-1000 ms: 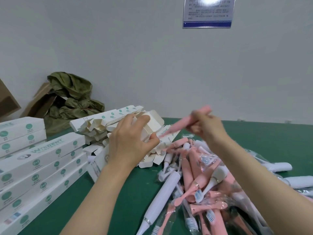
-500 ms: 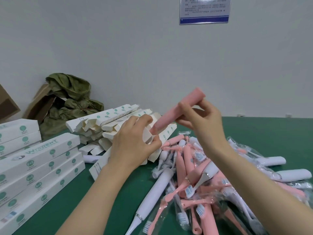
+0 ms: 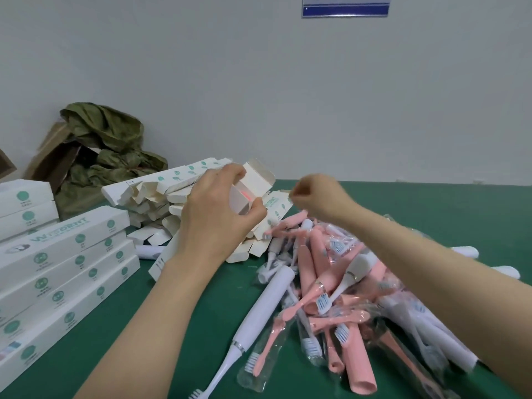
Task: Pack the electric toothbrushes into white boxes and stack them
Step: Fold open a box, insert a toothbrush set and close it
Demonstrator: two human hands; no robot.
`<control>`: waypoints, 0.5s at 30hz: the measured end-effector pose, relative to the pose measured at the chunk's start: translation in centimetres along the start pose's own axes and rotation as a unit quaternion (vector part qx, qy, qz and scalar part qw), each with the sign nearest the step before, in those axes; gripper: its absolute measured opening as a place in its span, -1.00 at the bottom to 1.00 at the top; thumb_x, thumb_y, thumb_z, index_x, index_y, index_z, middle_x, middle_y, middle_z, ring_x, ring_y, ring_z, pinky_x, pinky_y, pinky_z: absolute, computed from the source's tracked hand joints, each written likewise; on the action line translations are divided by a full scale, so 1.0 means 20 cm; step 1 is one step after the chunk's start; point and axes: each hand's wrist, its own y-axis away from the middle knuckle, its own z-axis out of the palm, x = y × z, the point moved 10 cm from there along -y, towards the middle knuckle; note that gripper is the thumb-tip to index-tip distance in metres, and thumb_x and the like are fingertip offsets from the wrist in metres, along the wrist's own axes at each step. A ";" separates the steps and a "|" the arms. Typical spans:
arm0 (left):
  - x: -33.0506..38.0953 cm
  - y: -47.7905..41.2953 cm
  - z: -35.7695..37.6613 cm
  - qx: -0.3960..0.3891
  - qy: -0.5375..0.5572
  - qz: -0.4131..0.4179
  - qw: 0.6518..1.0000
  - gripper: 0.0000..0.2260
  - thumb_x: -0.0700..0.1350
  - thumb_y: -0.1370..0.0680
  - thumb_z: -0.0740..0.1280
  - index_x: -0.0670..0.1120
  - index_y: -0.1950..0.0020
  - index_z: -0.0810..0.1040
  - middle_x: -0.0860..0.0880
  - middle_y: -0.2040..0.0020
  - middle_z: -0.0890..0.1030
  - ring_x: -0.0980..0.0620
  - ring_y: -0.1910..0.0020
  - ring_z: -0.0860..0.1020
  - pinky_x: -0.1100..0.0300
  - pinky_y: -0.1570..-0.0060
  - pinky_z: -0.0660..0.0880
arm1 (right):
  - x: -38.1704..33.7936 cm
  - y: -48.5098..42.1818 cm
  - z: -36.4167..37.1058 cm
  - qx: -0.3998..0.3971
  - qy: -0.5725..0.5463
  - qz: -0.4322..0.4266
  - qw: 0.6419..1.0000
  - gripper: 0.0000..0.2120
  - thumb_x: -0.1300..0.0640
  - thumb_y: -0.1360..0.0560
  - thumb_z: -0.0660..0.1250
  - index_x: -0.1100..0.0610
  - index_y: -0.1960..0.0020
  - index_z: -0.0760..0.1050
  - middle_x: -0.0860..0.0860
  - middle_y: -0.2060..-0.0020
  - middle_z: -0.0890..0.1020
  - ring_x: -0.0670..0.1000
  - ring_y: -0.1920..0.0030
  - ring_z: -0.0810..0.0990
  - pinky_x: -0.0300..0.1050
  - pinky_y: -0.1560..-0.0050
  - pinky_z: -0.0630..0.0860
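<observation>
My left hand [image 3: 214, 214] grips an open white box [image 3: 253, 182] by its mouth, flaps up. A bit of pink toothbrush [image 3: 244, 194] shows inside the opening. Just to the right, my right hand [image 3: 318, 197] hangs with its fingers curled, and I see nothing in it. A heap of pink and white electric toothbrushes [image 3: 331, 286] and bagged brush heads lies on the green table [image 3: 431, 220] below my right forearm. One white toothbrush [image 3: 259, 315] lies apart at the heap's left edge. Closed white boxes [image 3: 63, 263] are stacked at the left.
A pile of unfolded empty white boxes [image 3: 161, 194] sits behind my left hand. An olive-green bag on brown cardboard [image 3: 100, 156] leans against the wall at the back left. A blue-edged sign [image 3: 345, 7] hangs on the wall.
The pink toothbrush that my right hand held at the box mouth has slid inside the box. My right hand has let go and drawn back to the right.
</observation>
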 end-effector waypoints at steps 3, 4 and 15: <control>0.01 0.00 -0.01 0.005 -0.001 0.006 1.000 -0.64 0.00 -0.37 0.34 -0.08 -0.12 0.52 0.10 0.04 0.46 0.02 0.02 0.46 0.19 0.08 0.33 | 0.05 0.00 0.30 -0.140 0.190 -0.017 0.972 -0.72 0.03 -0.54 0.30 0.27 -0.02 0.55 0.15 0.02 0.63 0.08 0.10 0.55 -0.11 0.13 0.47; 0.01 0.00 0.00 0.001 0.000 0.008 1.000 -0.66 -0.02 -0.38 0.37 -0.08 -0.12 0.52 0.10 0.05 0.45 0.01 0.02 0.46 0.18 0.08 0.33 | 0.07 0.00 0.36 -0.159 0.233 -0.020 0.959 -0.75 0.04 -0.55 0.28 0.25 0.06 0.52 0.14 0.09 0.62 0.10 0.14 0.53 -0.08 0.16 0.46; 0.08 0.01 0.07 -0.057 -0.025 0.037 0.997 -0.66 -0.09 -0.37 0.45 -0.11 -0.10 0.51 0.04 0.07 0.49 -0.02 0.08 0.44 0.23 0.13 0.27 | 0.06 0.03 -0.09 -0.030 0.138 -0.011 0.990 -0.82 0.01 -0.51 0.36 0.12 0.09 0.62 0.04 0.21 0.66 0.00 0.24 0.58 -0.15 0.16 0.52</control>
